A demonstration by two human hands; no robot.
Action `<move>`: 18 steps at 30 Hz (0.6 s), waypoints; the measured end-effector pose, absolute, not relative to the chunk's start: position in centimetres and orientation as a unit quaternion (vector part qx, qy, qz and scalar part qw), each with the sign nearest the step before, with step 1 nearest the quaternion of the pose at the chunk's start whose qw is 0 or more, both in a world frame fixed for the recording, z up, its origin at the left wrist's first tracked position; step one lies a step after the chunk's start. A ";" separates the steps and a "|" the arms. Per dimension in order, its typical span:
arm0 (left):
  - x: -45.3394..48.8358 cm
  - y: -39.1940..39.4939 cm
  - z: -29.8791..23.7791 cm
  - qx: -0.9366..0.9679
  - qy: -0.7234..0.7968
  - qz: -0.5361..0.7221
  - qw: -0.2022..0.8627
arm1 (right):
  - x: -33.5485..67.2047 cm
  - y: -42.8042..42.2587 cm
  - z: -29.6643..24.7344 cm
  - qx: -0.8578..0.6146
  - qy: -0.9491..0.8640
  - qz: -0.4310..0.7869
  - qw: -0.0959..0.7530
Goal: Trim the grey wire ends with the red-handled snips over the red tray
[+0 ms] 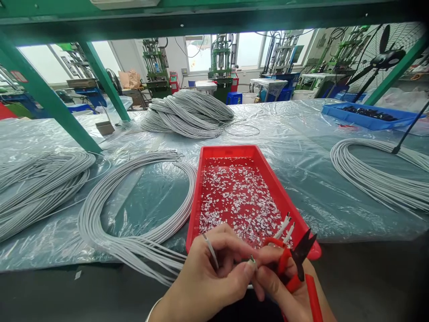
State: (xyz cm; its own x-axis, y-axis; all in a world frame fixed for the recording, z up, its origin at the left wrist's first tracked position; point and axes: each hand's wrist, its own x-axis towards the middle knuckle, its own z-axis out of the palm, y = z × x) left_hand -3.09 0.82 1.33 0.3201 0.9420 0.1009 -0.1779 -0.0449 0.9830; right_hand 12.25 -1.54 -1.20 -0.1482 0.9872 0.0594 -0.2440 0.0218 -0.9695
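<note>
My left hand (208, 273) pinches the end of a thin grey cable (212, 251) at the bottom centre, over the near edge of a red tray (201, 188). My right hand (284, 288) touches it from the right and holds red-handled snips (296, 259) with black blades, together with several stripped white wire ends (284, 227) that stick up over the tray. The tray floor is littered with small white insulation scraps (239, 197). A coil of grey cables (134, 214) lies left of the tray and runs to my left hand.
More grey cable bundles lie at the far left (36, 188), back centre (187, 114) and right (378, 174) on a plastic-covered table (301, 147). A blue tray (368, 116) of dark parts stands back right. Green frame struts (50, 103) slant at left; machines line the rear.
</note>
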 end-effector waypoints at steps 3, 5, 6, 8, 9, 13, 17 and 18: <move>-3.0 0.8 1.6 0.564 0.350 0.470 0.582 | 12.2 -1.7 -1.2 -0.406 -0.488 0.567 0.526; -3.0 0.8 1.7 0.584 0.359 0.474 0.553 | 12.1 -1.9 -1.2 -0.417 -0.476 0.570 0.524; -3.1 0.8 1.7 0.598 0.370 0.473 0.531 | 12.1 -2.0 -1.2 -0.423 -0.469 0.569 0.527; -3.2 0.7 1.7 0.626 0.393 0.466 0.487 | 12.2 -2.1 -1.4 -0.419 -0.467 0.578 0.522; -3.3 0.7 1.7 0.634 0.401 0.463 0.471 | 12.3 -2.1 -1.5 -0.408 -0.472 0.590 0.513; -3.2 0.6 1.3 0.634 0.386 0.452 0.495 | 12.7 -1.6 -2.1 -0.311 -0.456 0.688 0.472; -2.9 1.0 0.8 0.595 0.352 0.433 0.578 | 12.4 -0.9 -2.1 -0.211 -0.382 0.794 0.423; -2.8 1.1 0.6 0.587 0.351 0.434 0.586 | 12.3 -0.7 -2.0 -0.201 -0.373 0.807 0.411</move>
